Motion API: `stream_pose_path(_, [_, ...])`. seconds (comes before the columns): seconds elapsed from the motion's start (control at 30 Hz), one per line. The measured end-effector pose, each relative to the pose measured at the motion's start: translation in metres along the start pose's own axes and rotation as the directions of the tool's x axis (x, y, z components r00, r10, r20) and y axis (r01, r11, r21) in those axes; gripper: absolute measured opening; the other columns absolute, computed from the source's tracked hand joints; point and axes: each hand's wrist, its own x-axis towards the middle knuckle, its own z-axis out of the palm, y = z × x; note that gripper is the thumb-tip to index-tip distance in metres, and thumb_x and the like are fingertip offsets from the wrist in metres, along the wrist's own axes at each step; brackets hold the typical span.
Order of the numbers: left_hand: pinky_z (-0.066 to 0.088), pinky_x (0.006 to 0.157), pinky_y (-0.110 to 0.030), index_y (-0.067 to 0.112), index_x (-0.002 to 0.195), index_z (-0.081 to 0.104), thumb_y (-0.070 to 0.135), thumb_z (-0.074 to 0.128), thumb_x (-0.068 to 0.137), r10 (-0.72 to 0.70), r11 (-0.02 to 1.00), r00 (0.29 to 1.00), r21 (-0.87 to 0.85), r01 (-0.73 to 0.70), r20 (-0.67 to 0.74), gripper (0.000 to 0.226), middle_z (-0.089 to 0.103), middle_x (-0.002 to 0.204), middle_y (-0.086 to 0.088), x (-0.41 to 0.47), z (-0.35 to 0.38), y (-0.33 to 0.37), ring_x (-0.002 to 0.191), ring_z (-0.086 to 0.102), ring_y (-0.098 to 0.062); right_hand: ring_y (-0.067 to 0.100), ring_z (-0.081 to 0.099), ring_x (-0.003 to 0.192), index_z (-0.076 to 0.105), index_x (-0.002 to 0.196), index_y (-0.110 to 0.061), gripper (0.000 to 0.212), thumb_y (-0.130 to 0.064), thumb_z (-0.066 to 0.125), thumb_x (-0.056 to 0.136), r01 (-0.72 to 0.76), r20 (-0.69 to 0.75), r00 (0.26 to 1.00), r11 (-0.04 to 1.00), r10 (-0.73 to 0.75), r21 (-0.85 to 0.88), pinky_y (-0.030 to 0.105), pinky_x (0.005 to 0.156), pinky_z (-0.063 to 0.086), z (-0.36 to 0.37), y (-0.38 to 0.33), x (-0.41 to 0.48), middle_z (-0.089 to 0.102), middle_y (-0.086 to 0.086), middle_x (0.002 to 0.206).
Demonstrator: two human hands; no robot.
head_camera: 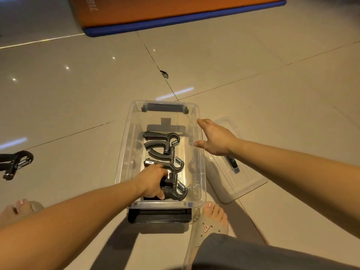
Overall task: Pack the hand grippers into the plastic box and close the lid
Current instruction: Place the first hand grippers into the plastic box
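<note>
Nearest hand gripper (176, 189) sits low in the plastic box (121, 164), with the left hand (153, 181) curled round its handles; seating it, by the look. Two more grippers (169, 158) lie just beyond those fingers. Right hand (216, 140) is spread and loose over the box's right rim, holding nothing; contact unclear. Lid (239, 184) lies flat on the floor under the right forearm. A stray gripper (16, 163) lies well out left of the left arm. Packing step underway. Next: let go, fetch the stray, then fit the lid.
</note>
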Motion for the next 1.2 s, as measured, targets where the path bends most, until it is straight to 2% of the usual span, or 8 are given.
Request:
stream_pose_path(0.27, [0.051,0.091,-0.032,0.021,0.125,0.065,0.036,0.090,0.070,-0.065,0.996,0.989,-0.045,0.072,0.134,0.062,0.071,0.116,0.001,0.015,0.009,-0.005,0.108,0.064,-0.022,0.029,0.045,0.140,0.019,0.159,-0.015,0.084,-0.045,0.065,0.095,0.011,-0.022,1.000,1.000,-0.011,0.027,0.043,0.109,0.044,0.001,0.005,0.001,0.024,0.005,0.165])
stream_pose_path(0.37, [0.051,0.095,-0.034,0.020,0.130,0.064,0.041,0.089,0.069,-0.081,0.995,0.987,-0.042,0.087,0.138,0.069,0.071,0.120,0.000,0.015,0.010,-0.006,0.110,0.064,-0.022,0.029,0.045,0.140,0.018,0.160,-0.015,0.085,-0.045,0.065,0.095,0.014,-0.023,1.000,1.000,-0.013,0.025,0.043,0.109,0.044,0.002,0.005,0.000,0.024,0.004,0.165])
stream_pose_path(0.57, [0.054,0.091,-0.034,0.018,0.121,0.070,0.046,0.091,0.065,-0.118,0.990,0.983,-0.056,0.127,0.140,0.066,0.075,0.110,0.000,0.017,0.010,-0.008,0.102,0.067,-0.020,0.028,0.045,0.140,0.019,0.160,-0.016,0.085,-0.045,0.065,0.095,0.018,-0.029,0.999,1.000,-0.017,0.020,0.042,0.109,0.045,0.002,0.004,0.001,0.025,0.004,0.165])
stream_pose_path(0.9, [0.051,0.093,-0.030,0.017,0.133,0.064,0.041,0.091,0.067,-0.134,0.984,0.979,-0.093,0.149,0.153,0.075,0.071,0.122,-0.001,0.014,0.010,-0.008,0.111,0.065,-0.021,0.028,0.042,0.142,0.018,0.160,-0.016,0.087,-0.047,0.065,0.094,0.006,-0.013,1.000,1.000,-0.006,0.016,0.043,0.111,0.043,0.001,0.005,0.001,0.023,0.003,0.166])
stream_pose_path(1.03, [0.046,0.107,-0.035,0.020,0.143,0.054,0.038,0.090,0.070,-0.114,0.983,0.988,-0.132,0.127,0.105,0.083,0.062,0.140,0.001,0.005,0.000,-0.001,0.129,0.057,-0.020,0.028,0.044,0.140,0.020,0.160,-0.017,0.088,-0.050,0.066,0.092,-0.017,0.005,1.000,1.000,0.017,-0.006,0.043,0.109,0.044,-0.003,0.002,-0.001,0.025,0.003,0.165])
stream_pose_path(1.2, [0.042,0.111,-0.032,0.019,0.143,0.055,0.036,0.087,0.074,-0.047,0.976,0.998,-0.214,0.036,-0.048,0.077,0.058,0.144,0.003,-0.031,-0.046,0.007,0.133,0.054,-0.016,0.028,0.049,0.135,0.028,0.157,-0.018,0.086,-0.053,0.068,0.089,-0.038,-0.062,0.997,0.999,0.036,-0.034,0.042,0.105,0.046,-0.019,-0.017,-0.009,0.035,0.005,0.159])
